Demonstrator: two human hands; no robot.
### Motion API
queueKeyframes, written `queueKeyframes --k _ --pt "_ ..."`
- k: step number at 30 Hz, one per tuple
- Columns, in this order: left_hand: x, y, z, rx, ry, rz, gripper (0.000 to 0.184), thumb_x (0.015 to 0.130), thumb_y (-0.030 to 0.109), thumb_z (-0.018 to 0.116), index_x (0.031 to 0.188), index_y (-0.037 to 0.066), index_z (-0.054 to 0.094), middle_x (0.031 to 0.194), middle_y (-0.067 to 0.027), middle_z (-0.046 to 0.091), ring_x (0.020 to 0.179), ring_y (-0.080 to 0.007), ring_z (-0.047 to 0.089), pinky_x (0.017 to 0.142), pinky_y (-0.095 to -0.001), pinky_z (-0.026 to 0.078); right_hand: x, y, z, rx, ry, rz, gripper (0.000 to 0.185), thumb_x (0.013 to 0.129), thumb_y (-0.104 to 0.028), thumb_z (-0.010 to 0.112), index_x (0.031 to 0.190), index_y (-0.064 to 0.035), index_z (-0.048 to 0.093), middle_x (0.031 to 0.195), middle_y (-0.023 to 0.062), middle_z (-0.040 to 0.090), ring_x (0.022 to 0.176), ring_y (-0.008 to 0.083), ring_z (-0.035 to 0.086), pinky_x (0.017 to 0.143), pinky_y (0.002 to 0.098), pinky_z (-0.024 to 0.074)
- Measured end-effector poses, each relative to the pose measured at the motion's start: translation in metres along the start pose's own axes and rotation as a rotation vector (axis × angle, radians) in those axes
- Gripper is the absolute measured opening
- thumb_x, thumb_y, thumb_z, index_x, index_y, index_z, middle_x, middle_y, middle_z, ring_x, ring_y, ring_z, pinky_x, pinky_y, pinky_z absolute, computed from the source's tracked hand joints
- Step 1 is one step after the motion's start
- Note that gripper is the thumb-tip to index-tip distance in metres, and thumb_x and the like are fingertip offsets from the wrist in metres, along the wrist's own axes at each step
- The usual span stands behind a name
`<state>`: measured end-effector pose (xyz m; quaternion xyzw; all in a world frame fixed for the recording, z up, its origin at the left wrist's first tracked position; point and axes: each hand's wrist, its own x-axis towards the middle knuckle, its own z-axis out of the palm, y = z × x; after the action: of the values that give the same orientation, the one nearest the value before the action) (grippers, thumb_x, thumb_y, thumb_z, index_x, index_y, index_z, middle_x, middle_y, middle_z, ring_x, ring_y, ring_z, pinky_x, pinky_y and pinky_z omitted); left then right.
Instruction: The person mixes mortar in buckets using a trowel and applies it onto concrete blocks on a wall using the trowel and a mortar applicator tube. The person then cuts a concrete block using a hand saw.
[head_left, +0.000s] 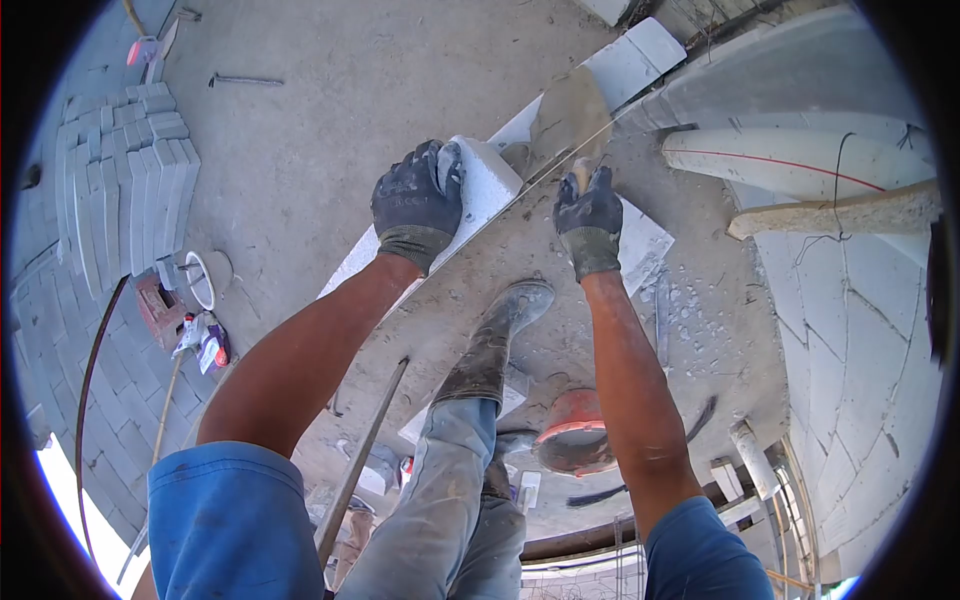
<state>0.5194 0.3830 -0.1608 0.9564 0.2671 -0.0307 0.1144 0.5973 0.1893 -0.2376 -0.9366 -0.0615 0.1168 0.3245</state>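
My left hand (418, 200), in a dark coated glove, grips the upper end of a long white block (490, 180) lying in a line on the floor. My right hand (588, 215), gloved alike, is closed around the wooden handle of a trowel (572, 112). The trowel's broad grey blade reaches past the block's end and partly covers the white block (638, 62) farther along the line. A thin taut string (545, 178) runs beside the blocks. Under my right wrist lies another white block (645, 243), partly hidden by the hand.
Stacked grey-white blocks (130, 170) stand at the left, near a white bucket (208, 280). A red bucket (578, 432) sits by my boots. A large pale pipe (770, 160) and a rough timber (840, 210) lie at the right by a block wall (850, 370). White crumbs litter the floor.
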Motion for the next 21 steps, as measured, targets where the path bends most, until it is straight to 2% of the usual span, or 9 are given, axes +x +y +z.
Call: queueKeyframes --k 4,6,8,10,11,13,15,18,21 --pt "0.001 0.003 -0.001 -0.018 0.003 -0.011 0.039 0.098 0.038 0.047 0.122 0.010 0.062 0.111 -0.0128 0.069 0.103 -0.0324 0.064 0.092 -0.0445 0.048 -0.015 0.024 0.020 0.151 0.093 -0.097 0.027 0.094 -0.025 0.063 0.098 -0.0020 0.048 0.079 0.0207 0.065 0.066 0.0399 0.065 0.060 0.0452 0.0518" --pt "0.000 0.004 0.000 -0.004 0.009 0.005 0.039 0.098 0.037 0.047 0.123 0.010 0.062 0.113 -0.0127 0.068 0.105 -0.0323 0.064 0.092 -0.0445 0.048 -0.033 0.030 0.019 0.939 -0.287 0.448 0.025 0.098 -0.025 0.059 0.102 -0.0024 0.050 0.075 0.0141 0.062 0.063 0.0299 0.065 0.058 0.0411 0.0510" --pt "-0.001 0.003 0.002 0.040 -0.008 -0.047 0.040 0.098 0.037 0.047 0.125 0.012 0.061 0.120 -0.0125 0.066 0.107 -0.0324 0.063 0.093 -0.0451 0.048 -0.044 0.062 0.039 1.006 -0.316 0.466 0.024 0.100 -0.026 0.057 0.103 -0.0029 0.052 0.075 0.0115 0.061 0.062 0.0254 0.064 0.058 0.0396 0.0504" --pt "-0.003 0.000 0.009 0.059 0.064 0.009 0.037 0.098 0.036 0.048 0.124 0.012 0.062 0.114 -0.0143 0.067 0.101 -0.0357 0.065 0.088 -0.0464 0.050 -0.058 0.100 0.061 1.079 -0.333 0.487 0.023 0.101 -0.026 0.055 0.104 -0.0035 0.054 0.075 0.0088 0.060 0.062 0.0210 0.063 0.058 0.0381 0.0499" --pt "-0.003 -0.001 0.011 0.072 0.143 0.043 0.035 0.098 0.034 0.049 0.122 0.013 0.062 0.108 -0.0162 0.069 0.094 -0.0389 0.066 0.083 -0.0476 0.052 -0.064 0.110 0.065 0.930 -0.331 0.341 0.024 0.100 -0.027 0.056 0.104 -0.0030 0.056 0.077 0.0119 0.063 0.062 0.0253 0.064 0.059 0.0395 0.0499" --pt "-0.002 -0.003 0.013 0.100 0.118 0.047 0.036 0.098 0.035 0.049 0.123 0.012 0.061 0.109 -0.0171 0.069 0.094 -0.0396 0.066 0.083 -0.0490 0.052 -0.091 0.126 0.074 0.789 -0.318 0.224 0.025 0.099 -0.027 0.057 0.104 -0.0026 0.058 0.079 0.0150 0.065 0.063 0.0297 0.065 0.060 0.0409 0.0499" --pt "-0.002 0.000 0.009 0.049 0.070 0.014 0.037 0.098 0.036 0.050 0.125 0.012 0.061 0.109 -0.0175 0.068 0.095 -0.0399 0.065 0.084 -0.0490 0.052 -0.115 0.126 0.052 0.393 -0.266 0.018 0.026 0.096 -0.027 0.059 0.103 -0.0026 0.060 0.083 0.0214 0.068 0.069 0.0407 0.066 0.063 0.0461 0.0503" --pt "-0.004 0.001 0.009 0.071 0.067 -0.025 0.039 0.098 0.037 0.048 0.126 0.014 0.061 0.115 -0.0150 0.067 0.102 -0.0366 0.065 0.089 -0.0472 0.051 -0.136 0.122 0.010 0.330 -0.285 0.000 0.027 0.094 -0.027 0.061 0.106 -0.0032 0.061 0.084 0.0250 0.067 0.078 0.0461 0.065 0.066 0.0499 0.0503" --pt "-0.002 -0.001 0.010 0.087 0.032 -0.052 0.041 0.098 0.040 0.047 0.127 0.015 0.061 0.120 -0.0123 0.067 0.106 -0.0337 0.065 0.092 -0.0456 0.050 -0.137 0.113 -0.033 0.171 -0.276 0.029 0.026 0.094 -0.028 0.062 0.106 -0.0048 0.062 0.081 0.0230 0.068 0.079 0.0442 0.066 0.066 0.0493 0.0512"
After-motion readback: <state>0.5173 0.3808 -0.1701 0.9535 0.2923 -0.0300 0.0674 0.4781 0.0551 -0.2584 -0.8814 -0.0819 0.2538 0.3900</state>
